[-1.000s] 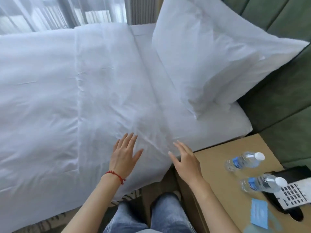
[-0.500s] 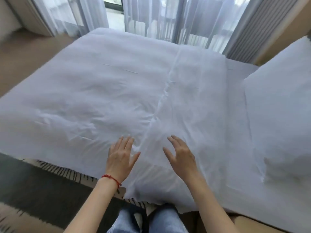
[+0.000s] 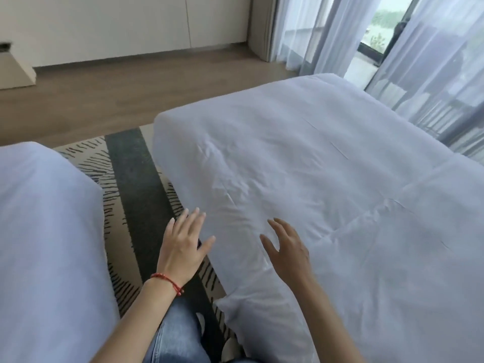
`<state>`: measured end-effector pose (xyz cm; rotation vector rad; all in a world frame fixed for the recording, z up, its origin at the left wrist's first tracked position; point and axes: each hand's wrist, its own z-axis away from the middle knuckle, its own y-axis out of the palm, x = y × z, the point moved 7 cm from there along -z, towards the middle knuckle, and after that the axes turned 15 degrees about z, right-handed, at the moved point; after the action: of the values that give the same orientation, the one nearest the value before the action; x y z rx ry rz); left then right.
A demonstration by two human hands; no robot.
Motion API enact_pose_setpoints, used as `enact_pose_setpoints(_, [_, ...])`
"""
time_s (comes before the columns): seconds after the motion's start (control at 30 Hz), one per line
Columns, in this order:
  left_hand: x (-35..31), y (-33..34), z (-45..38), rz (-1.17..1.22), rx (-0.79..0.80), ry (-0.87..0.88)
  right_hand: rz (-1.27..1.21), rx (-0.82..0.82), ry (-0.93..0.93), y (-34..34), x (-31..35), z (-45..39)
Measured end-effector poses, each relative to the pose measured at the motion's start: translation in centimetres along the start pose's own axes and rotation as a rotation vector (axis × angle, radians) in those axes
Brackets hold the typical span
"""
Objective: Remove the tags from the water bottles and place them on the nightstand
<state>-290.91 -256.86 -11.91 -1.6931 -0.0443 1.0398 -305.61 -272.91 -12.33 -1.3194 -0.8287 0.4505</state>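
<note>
Above the near edge of a wide bed under a white, lightly creased duvet point(image 3: 314, 166), two bare hands, palms down. Left hand point(image 3: 183, 244) out past the bed's near edge, over the strip of floor, fingers straight and fanned, thumb stuck out toward the duvet, holding nothing; thin red cord bracelet point(image 3: 169, 281) around its wrist. Right hand point(image 3: 288, 250) over the duvet close to that same edge, fingers spread and slightly bent, thumb pointing toward the left hand, also holding nothing; touching the cloth or just above it, cannot tell. A gap between the two hands, no contact.

Under the left hand and between the beds, a beige rug with dark short stripes and a broad dark grey band point(image 3: 136, 192). At the bottom edge, pale blue denim jeans point(image 3: 178, 336) between the forearms. Along the left side, the rounded corner of a second bed in white linen point(image 3: 47, 244). Beyond the rug, brown wood-plank floor point(image 3: 117, 95) up to a cream panelled wall point(image 3: 117, 22). At the far right corner of the wide bed, sheer white curtains point(image 3: 432, 61) over a dark-framed glass door.

Water bottles, their tags and the nightstand: out of view, place cannot be told.
</note>
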Motion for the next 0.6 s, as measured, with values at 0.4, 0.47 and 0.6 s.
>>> enact_pose_setpoints(0.4, [15.2,-10.9,-1.4,-0.05,-0.248,-0.28,0.042,0.149,-0.399,5.3,19.1,-12.1])
enact_pose_setpoints(0.47, [18.3,-13.0,-2.8,-0.065,-0.253,-0.311,0.043,0.153,-0.43,6.4,22.8,-14.2])
enact_pose_setpoints(0.6, [23.7,-17.6,-6.3,-0.064,-0.271,-0.328,0.055,0.162,-0.486,8.0,29.9,-18.6])
